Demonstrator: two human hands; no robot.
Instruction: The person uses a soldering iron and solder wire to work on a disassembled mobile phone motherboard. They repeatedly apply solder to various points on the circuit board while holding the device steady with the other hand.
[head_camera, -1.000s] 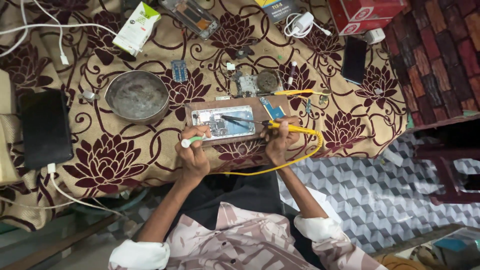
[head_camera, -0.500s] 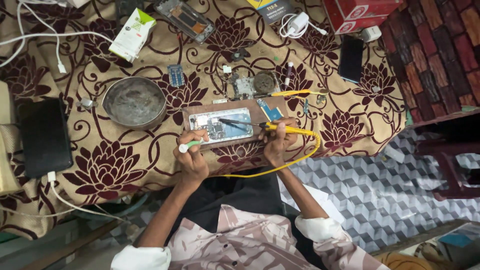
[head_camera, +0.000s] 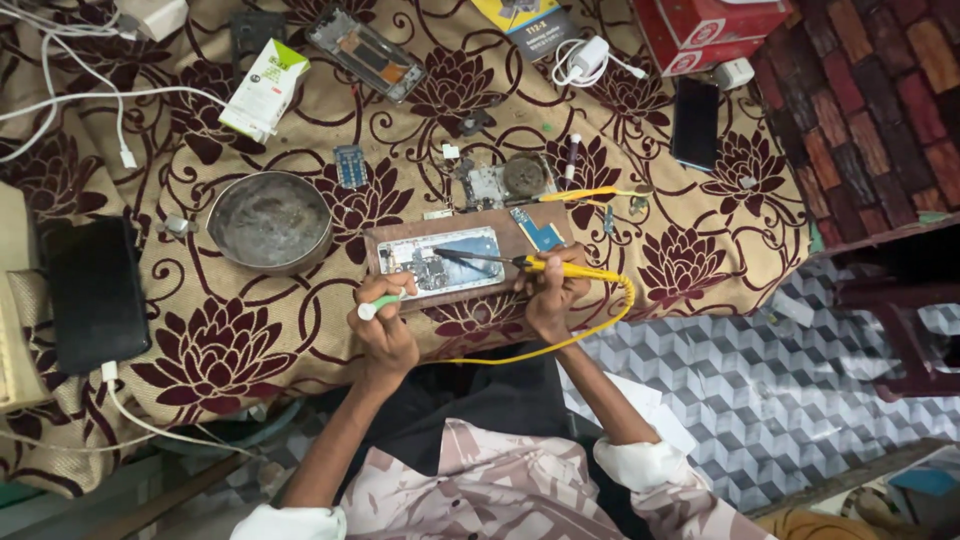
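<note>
Phone (head_camera: 440, 262) lies just above your hands: right hand (head_camera: 552, 300) grips soldering iron (head_camera: 560, 268), left hand (head_camera: 385, 335) grips green-handled tool (head_camera: 378, 303); white-green box (head_camera: 264, 90) far above-left of the phone.

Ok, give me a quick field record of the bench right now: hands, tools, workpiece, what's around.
Left hand: holds a green-handled tool, tip by the opened phone's near edge
Right hand: holds a yellow soldering iron, tip over the phone's insides
Workpiece: opened phone lying on a wooden board
Left of board: round metal bowl
Far left: black phone with a white cable plugged in
Surface: floral cloth
</note>
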